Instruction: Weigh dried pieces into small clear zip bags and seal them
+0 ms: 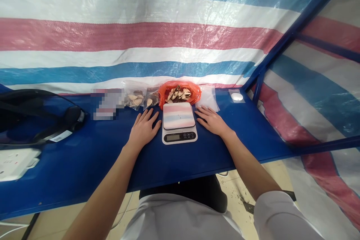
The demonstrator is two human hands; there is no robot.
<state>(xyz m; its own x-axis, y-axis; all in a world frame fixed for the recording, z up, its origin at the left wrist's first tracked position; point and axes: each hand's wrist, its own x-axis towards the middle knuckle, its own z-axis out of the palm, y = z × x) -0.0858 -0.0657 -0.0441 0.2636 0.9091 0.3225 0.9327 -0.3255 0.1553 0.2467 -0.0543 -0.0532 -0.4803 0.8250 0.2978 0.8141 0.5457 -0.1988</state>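
My left hand (144, 126) lies flat on the blue table with its fingers spread, just left of a white digital kitchen scale (179, 122). On the scale's other side rests my right hand (211, 120), also flat, its fingertips near a stack of clear plastic bags (208, 98). The scale's platform mirrors the striped sheet and bears nothing; its display looks blank. Right behind it sits an open orange plastic bag (162, 95) full of dried, pale slices with dark edges (179, 94). Two clear bags with brownish slices, one left (135, 99) and one nearer (152, 100), stand beyond my left fingertips.
A black strapped device (71, 118) and a white power strip (18, 163) take up the table's left end. A blurred-out item (108, 104) lies near the back. At the back right is a small white oval object (236, 97). Striped sheeting (140, 37) walls the rear.
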